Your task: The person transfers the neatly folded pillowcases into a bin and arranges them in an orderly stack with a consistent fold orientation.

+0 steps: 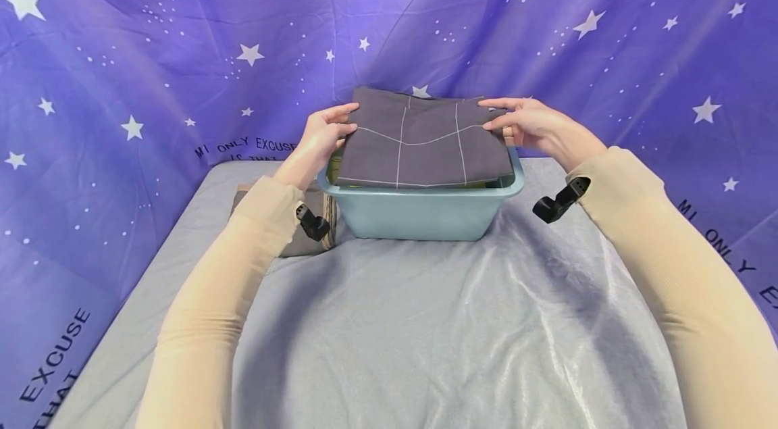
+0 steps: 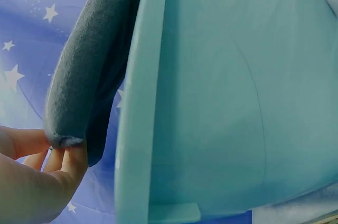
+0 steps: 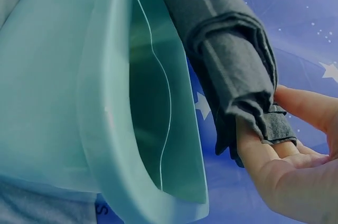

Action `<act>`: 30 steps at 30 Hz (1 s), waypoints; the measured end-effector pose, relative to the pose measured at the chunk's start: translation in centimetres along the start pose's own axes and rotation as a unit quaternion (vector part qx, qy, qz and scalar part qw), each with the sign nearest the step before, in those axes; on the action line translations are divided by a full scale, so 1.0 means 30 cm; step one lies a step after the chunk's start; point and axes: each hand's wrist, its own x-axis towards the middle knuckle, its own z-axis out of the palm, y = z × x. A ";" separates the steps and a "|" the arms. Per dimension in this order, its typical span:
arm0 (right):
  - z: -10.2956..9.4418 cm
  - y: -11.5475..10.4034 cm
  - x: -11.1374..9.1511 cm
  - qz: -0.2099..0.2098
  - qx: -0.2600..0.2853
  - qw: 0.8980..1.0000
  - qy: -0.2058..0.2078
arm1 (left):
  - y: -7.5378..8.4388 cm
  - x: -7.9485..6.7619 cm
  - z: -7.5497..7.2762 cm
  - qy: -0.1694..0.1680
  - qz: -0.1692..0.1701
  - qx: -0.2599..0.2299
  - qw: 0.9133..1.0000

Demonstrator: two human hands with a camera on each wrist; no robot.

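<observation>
A folded dark grey cloth (image 1: 428, 155) with thin white grid lines lies across the top of a light blue-green plastic basin (image 1: 419, 216). My left hand (image 1: 323, 133) pinches the cloth's left edge between thumb and fingers. At the opposite edge, my right hand (image 1: 530, 123) grips it the same way. Seen from the left wrist, the cloth (image 2: 79, 65) forms a thick rounded fold beside the basin rim (image 2: 137, 102). Several layers of cloth (image 3: 227, 60) show in the right wrist view, fingers under them and thumb on the other side. Something yellowish peeks out inside the basin, mostly covered.
Another folded cloth (image 1: 306, 233), grey-brown with a striped edge, lies left of the basin, partly behind my left sleeve. Below is a surface covered in pale grey fabric (image 1: 425, 321). A purple star-printed curtain (image 1: 304, 17) hangs close behind the basin and along both sides.
</observation>
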 end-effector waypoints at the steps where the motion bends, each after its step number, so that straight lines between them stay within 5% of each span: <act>1: 0.000 -0.001 0.003 0.001 -0.001 1.000 0.002 | -0.001 0.004 -0.001 -0.001 -0.002 0.001 1.000; 30: 0.009 -0.001 0.036 0.023 -0.079 0.994 0.068 | -0.029 0.033 0.001 -0.006 -0.030 0.026 0.999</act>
